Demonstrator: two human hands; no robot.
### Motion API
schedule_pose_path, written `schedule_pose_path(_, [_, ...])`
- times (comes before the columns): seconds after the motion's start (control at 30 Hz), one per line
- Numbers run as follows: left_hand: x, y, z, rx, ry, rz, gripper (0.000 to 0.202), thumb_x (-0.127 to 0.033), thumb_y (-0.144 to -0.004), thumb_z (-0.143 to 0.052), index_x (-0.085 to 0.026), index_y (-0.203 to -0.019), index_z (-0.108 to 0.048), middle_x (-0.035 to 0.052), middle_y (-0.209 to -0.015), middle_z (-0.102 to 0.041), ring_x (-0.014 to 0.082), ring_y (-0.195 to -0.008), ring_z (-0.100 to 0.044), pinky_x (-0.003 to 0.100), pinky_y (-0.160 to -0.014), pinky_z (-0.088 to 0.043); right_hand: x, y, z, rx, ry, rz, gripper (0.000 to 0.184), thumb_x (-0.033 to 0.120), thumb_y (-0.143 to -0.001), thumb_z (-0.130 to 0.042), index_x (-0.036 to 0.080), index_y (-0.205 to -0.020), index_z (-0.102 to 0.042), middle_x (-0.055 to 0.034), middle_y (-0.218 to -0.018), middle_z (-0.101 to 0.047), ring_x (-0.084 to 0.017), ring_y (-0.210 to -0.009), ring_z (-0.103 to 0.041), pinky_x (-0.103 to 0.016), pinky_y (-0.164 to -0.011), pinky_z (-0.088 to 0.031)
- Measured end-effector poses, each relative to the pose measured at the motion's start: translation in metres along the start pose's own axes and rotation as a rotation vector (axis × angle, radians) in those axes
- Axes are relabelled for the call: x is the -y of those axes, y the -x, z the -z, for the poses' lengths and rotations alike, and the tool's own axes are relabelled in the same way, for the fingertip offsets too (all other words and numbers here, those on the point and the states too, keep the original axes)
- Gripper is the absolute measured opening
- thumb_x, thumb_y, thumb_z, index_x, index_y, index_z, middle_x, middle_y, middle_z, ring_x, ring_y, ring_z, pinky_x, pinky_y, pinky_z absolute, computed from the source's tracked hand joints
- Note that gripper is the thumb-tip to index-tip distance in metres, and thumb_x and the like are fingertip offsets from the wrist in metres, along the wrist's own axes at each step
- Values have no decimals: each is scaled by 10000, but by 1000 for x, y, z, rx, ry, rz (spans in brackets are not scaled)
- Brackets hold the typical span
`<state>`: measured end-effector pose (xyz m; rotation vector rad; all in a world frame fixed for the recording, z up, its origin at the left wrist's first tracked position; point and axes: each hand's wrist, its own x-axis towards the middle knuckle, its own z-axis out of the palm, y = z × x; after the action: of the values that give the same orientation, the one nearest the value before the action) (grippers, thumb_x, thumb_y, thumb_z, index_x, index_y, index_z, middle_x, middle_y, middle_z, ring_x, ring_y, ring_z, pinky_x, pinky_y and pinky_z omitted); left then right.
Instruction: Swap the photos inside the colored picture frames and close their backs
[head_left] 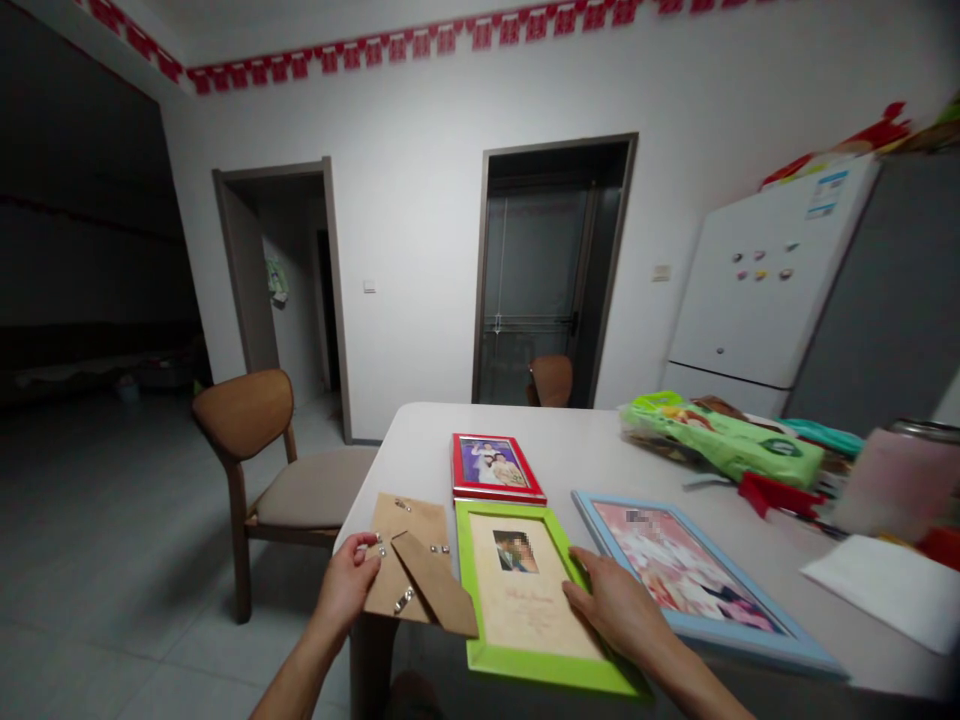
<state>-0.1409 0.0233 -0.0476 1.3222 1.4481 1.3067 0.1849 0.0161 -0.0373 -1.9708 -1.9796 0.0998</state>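
My left hand [351, 580] pinches the left edge of a brown frame backing board [420, 520], which has metal clips and a fold-out stand leg. The board's lower right corner overlaps a green picture frame [471, 600]. My right hand [619, 605] grips the right side of that frame, thumb and fingers at its rim. Inside the frame lie a cream sheet and a small photo. Behind it sits a red picture frame [499, 468] with a photo of two people. A light blue picture frame [720, 575] lies flat to the right of my right hand.
The white table [592, 450] has rounded corners. At its right are a green packet [739, 440], a pinkish jar [896, 480], a red object [780, 495] and white paper [889, 590]. A wooden chair [244, 410] stands left; a white fridge [757, 290] is behind right.
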Motion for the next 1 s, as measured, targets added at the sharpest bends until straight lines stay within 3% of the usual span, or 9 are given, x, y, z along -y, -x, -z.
schedule_pose_path(0.13, [4, -2, 0, -61, -257, -62, 264, -182, -657, -497, -169, -920, -471, 9, -716, -601, 160, -660, -580, 239, -595, -416, 0, -5, -3, 27, 5, 1, 455, 220, -690, -400, 66, -1114, -453, -170, -972, -594, -240, -895, -549, -299, -748, -371])
schedule_pose_path(0.37, [-6, 4, -6, -122, -529, -193, 377, -84, -632, -488, -143, -1004, -473, 84, -1029, -525, 206, -1026, -446, 321, -908, -288, -1, -10, 5, -14, -139, -97, 528, 188, -627, -414, 55, -1138, -429, -166, -927, -617, -234, -807, -579, -296, -688, -391])
schedule_pose_path(0.5, [-28, 23, -43, -53, -518, -291, 363, -119, -665, -467, -170, -1024, -470, 55, -1040, -522, 183, -1028, -442, 319, -911, -313, 5, -3, 20, 137, -637, -241, 637, 200, -649, -341, 81, -1268, -251, -96, -773, -653, -177, -575, -594, -270, -530, -419])
schedule_pose_path(0.57, [-41, 40, -71, 94, -437, -398, 374, -146, -662, -498, -171, -1034, -475, 62, -1046, -526, 193, -1027, -445, 340, -911, -326, 11, 2, 28, 223, -900, -267, 688, 214, -662, -318, 118, -1313, -118, -69, -746, -660, -154, -486, -579, -260, -478, -422])
schedule_pose_path(0.67, [-58, 63, -114, 302, -359, -506, 501, -215, -609, -612, -171, -1082, -453, 85, -1153, -471, 221, -1071, -412, 366, -922, -338, 23, 10, 41, 252, -1132, -240, 750, 211, -653, -354, 173, -1324, -23, -62, -838, -660, -148, -494, -587, -274, -503, -449])
schedule_pose_path(0.73, [-66, 72, -134, 346, -367, -572, 554, -253, -596, -647, -165, -1103, -443, 104, -1224, -415, 248, -1116, -368, 401, -941, -319, 29, 13, 49, 253, -1232, -225, 781, 227, -655, -410, 204, -1322, -6, -53, -883, -652, -162, -567, -608, -298, -556, -469])
schedule_pose_path(0.87, [-79, 77, -146, 363, -481, -769, 471, -248, -658, -596, -158, -1093, -438, 103, -1144, -486, 247, -1052, -427, 402, -898, -370, 32, 12, 55, 257, -1366, -196, 827, 304, -661, -513, 227, -1318, -16, -43, -882, -645, -168, -634, -612, -327, -632, -475])
schedule_pose_path(0.93, [-86, 77, -143, 371, -541, -871, 338, -188, -712, -509, -165, -1045, -461, 81, -993, -563, 219, -924, -501, 364, -807, -436, 31, 10, 54, 250, -1374, -175, 810, 334, -669, -523, 230, -1317, -47, -27, -808, -647, -152, -579, -594, -306, -594, -469])
schedule_pose_path(1.0, [-92, 75, -135, 293, -534, -929, 282, -130, -743, -423, -171, -1019, -467, 68, -888, -581, 194, -834, -527, 329, -741, -458, 28, 6, 50, 222, -1333, -170, 796, 338, -664, -540, 216, -1313, -96, 3, -669, -629, -131, -511, -560, -267, -535, -447])
